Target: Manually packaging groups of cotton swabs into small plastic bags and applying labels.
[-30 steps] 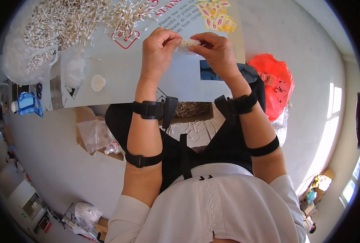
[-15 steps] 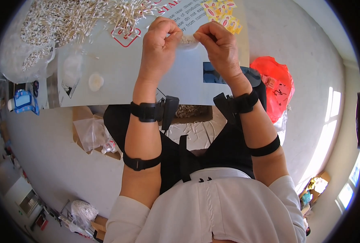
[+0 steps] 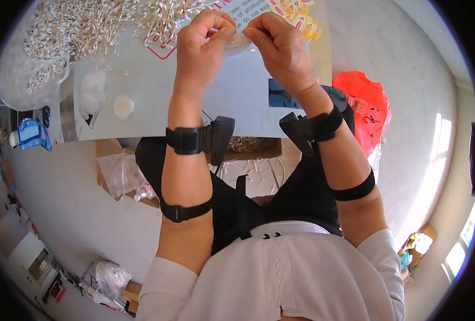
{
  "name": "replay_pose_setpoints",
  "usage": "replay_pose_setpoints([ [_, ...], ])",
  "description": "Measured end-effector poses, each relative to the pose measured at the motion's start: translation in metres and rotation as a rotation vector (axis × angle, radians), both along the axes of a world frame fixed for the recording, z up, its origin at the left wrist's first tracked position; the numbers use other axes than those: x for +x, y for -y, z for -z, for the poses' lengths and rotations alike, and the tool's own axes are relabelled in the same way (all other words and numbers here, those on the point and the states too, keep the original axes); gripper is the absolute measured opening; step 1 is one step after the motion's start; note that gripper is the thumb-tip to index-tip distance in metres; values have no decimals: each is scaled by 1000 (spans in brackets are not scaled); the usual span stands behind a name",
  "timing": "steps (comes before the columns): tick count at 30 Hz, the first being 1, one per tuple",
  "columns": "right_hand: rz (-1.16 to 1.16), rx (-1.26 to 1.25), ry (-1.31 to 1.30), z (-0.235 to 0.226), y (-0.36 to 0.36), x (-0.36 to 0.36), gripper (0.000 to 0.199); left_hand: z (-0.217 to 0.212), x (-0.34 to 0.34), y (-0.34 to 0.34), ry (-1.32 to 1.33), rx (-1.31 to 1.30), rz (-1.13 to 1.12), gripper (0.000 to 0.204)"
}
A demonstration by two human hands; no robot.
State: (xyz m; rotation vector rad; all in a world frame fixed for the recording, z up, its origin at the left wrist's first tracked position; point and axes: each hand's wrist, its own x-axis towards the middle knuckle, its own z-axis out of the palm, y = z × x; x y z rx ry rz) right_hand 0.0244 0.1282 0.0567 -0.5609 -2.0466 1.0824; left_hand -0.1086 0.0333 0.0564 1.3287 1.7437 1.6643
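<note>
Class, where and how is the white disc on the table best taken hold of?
Probably by opposite edges of the white disc, pinched from above, from the person's side: it is round, looks to lie flat on the table, and nothing covers it. The left hand is nearer.

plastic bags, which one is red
The red bag right of the table; the swab bag at the table's left and the bag in the cardboard box are see-through, not red.

Shifted farther from the body, over the table [image 3: 237, 107]: left hand [image 3: 200, 48], right hand [image 3: 283, 51]. Drawn from a spread hold into a pinch: right fingertips [image 3: 250, 35]. Lowered beneath them, apparently within clear plastic [image 3: 242, 51]: white bundle [image 3: 237, 41].
</note>
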Motion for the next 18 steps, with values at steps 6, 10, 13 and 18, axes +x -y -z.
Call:
replay_pose_setpoints([
  [6,-101,-213,10,9,-3,-6,16,8,2,-7,185,-38,31,6],
  [10,-12,-287,-104,24,-9,-7,12,20,10,-9,287,146,-150,16],
  [13,117,-720,-181,24,-9,-2,11,45,15,0,649,95,-316,29],
  [18,72,-1065,-356,30,-14,10,11,57,44,-10,642,23,-477,61],
])
